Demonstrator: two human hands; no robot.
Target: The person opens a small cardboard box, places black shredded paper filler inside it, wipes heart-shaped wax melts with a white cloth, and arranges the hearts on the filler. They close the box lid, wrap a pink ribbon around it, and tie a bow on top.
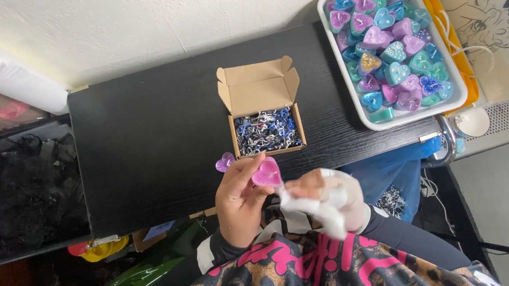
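Note:
My left hand point(238, 198) holds a pink heart-shaped piece point(266, 173) by its edge, just in front of the table's near side. Beside it, my right hand point(329, 195) grips a white cloth or tissue point(311, 209) close against the pink heart. A small purple heart point(225, 161) lies on the black table point(151, 143), left of an open cardboard box point(261, 110). The box is filled with blue, black and white shredded paper point(265, 131).
A white tray point(358, 104) at the table's right end holds several pink, purple, teal and blue hearts. A white paper roll point(7, 76) lies at the back left. Dark fabric point(8, 192) fills the left side; a blue bag point(394, 174) hangs under the table's right edge.

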